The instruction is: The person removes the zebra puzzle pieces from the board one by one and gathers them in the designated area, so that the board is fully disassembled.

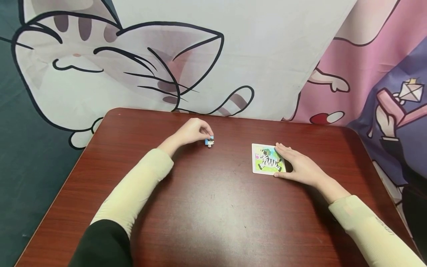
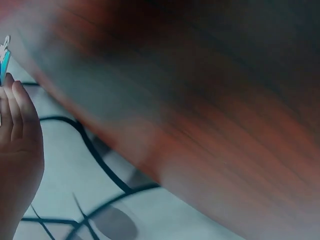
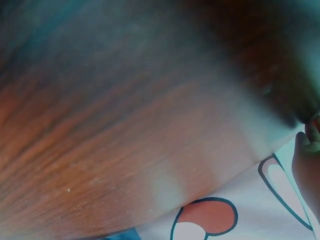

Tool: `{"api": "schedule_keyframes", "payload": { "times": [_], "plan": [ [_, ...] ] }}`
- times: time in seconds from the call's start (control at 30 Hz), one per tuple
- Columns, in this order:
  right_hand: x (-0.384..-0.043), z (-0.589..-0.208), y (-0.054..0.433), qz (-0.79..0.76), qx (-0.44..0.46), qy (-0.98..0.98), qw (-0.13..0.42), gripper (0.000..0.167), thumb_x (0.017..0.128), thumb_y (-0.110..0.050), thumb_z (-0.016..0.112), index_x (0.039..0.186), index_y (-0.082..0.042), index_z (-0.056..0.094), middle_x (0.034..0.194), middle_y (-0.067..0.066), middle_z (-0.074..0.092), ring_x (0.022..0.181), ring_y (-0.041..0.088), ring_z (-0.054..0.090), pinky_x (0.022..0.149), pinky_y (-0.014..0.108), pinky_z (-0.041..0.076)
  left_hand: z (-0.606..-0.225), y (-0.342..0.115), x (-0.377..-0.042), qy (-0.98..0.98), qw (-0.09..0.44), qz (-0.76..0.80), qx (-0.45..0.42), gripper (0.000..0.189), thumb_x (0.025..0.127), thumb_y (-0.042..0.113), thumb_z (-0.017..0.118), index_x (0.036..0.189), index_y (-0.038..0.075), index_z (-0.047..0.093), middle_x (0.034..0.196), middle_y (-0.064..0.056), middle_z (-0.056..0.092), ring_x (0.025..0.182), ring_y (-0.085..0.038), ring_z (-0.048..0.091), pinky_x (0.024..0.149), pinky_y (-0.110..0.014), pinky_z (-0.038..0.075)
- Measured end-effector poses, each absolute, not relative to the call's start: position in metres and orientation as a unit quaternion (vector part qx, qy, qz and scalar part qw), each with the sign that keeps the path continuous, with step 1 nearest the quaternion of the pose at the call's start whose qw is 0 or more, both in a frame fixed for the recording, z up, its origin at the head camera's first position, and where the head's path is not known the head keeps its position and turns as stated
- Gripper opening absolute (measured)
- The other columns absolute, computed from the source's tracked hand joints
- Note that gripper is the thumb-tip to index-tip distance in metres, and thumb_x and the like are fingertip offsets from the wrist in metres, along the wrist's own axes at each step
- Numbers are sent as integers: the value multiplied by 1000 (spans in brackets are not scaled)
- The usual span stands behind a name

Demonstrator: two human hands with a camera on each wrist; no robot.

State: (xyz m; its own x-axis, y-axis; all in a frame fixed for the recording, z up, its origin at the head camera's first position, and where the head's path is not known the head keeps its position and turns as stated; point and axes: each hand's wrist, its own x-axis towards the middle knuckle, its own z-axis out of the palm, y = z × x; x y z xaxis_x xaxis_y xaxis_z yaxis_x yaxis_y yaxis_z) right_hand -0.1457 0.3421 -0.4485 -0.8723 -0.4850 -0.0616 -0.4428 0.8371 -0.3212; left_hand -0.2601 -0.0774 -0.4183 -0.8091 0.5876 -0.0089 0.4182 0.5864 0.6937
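Note:
My left hand [image 1: 193, 130] pinches a small blue, black and white jigsaw piece [image 1: 209, 142] between thumb and fingertips, over the far middle of the table. At the left edge of the left wrist view, part of that piece [image 2: 5, 60] shows above the fingers. A square zebra picture [image 1: 268, 160] with a white border lies flat to the right. Stretched out beside it, my right hand [image 1: 301, 167] touches its right side, fingers near the top corner and thumb at the bottom corner. Only a sliver of this hand [image 3: 307, 162] shows in the right wrist view.
The dark red-brown wooden table [image 1: 213, 207] has rounded far corners. Right behind its far edge hangs a cloth [image 1: 267, 48] printed with a cartoon cat, with a pink and purple part on the right.

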Motion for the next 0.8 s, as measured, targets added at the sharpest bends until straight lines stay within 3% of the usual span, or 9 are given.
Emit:
{"api": "schedule_keyframes", "payload": {
  "times": [0.27,0.8],
  "plan": [
    [-146,-449,342,-148,-246,955,67,102,86,-48,87,163,-3,38,171,18,37,157,40,38,127,57,32,-423,-113,-263,892,134,349,255,5,92,3,80,97,2,82,91,-10,82,81,-12,73,75,-21,56],
    [-146,-448,342,-150,-243,956,72,102,86,-49,87,163,-3,38,170,19,37,157,40,38,126,58,33,-436,-124,-263,904,126,323,250,6,92,3,78,96,5,82,88,-8,81,82,-16,73,81,-31,58]
  ]
}}
